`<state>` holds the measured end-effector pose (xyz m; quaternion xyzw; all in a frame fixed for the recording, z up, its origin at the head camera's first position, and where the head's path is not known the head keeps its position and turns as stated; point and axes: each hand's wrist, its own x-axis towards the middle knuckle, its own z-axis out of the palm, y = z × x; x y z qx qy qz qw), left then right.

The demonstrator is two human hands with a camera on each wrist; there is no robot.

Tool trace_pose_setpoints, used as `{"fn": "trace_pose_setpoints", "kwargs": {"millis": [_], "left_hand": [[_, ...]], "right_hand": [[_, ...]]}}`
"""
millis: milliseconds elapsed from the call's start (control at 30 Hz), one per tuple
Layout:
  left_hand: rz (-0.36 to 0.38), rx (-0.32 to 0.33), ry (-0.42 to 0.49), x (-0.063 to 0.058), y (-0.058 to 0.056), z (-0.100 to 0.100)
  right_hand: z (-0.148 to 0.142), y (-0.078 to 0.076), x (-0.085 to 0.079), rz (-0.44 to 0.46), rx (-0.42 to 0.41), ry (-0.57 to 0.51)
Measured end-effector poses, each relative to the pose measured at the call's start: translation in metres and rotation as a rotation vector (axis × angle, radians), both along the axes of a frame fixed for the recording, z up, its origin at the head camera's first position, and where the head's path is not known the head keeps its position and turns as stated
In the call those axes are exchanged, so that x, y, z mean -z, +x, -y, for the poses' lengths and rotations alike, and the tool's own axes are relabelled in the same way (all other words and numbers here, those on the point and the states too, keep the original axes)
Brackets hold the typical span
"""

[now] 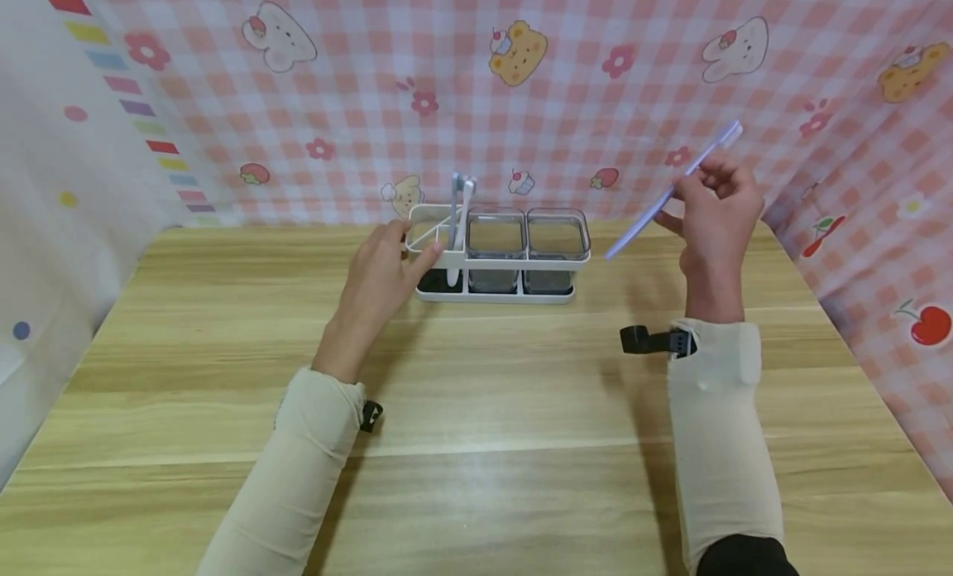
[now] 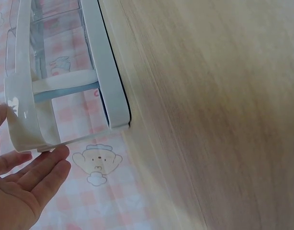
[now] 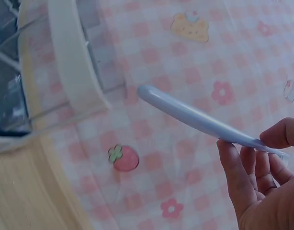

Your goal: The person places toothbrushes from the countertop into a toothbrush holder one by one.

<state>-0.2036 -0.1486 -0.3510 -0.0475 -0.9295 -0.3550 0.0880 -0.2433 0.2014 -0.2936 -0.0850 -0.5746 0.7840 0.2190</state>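
Observation:
A white toothbrush holder [image 1: 514, 264] stands upright at the back of the table. My left hand [image 1: 375, 270] grips its left end, thumb on the front of the upper rim and fingers at the side. Two toothbrushes, one grey-blue [image 1: 453, 216] and one white [image 1: 465, 205], stand in the divided left compartment, heads up. To the right of the holder, my right hand [image 1: 718, 216] pinches a light purple toothbrush [image 1: 644, 220] between thumb and fingers. It slants in the air, head at upper right, handle end pointing down toward the holder. The right wrist view shows its handle [image 3: 185, 115] apart from the holder.
Two clear cups [image 1: 496, 234] sit in the holder's middle and right compartments. A pink checked cloth [image 1: 357, 63] hangs behind the wooden table [image 1: 476, 427] and along its right side. A white cloth [image 1: 45, 187] hangs at the left.

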Motion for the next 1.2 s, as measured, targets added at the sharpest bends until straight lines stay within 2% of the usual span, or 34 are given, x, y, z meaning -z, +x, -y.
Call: {"fn": "trace_pose_setpoints", "kwargs": {"millis": [133, 300, 600, 900, 1200], "left_hand": [[0.006, -0.001, -0.007, 0.0, 0.001, 0.0], [0.007, -0.002, -0.015, -0.001, 0.0, 0.001], [0.0, 0.005, -0.014, -0.001, 0.001, 0.001], [0.003, 0.012, -0.003, -0.002, 0.001, 0.002], [0.01, 0.012, -0.003, -0.001, 0.0, 0.002]], "right_hand": [[0.007, 0.002, -0.007, -0.037, -0.016, -0.039], [0.02, 0.002, -0.011, -0.073, -0.027, -0.026], [0.036, 0.003, -0.011, -0.083, -0.063, -0.036], [0.055, 0.006, -0.006, -0.162, -0.104, -0.048], [0.071, 0.008, -0.004, -0.139, -0.135, -0.069]]}}
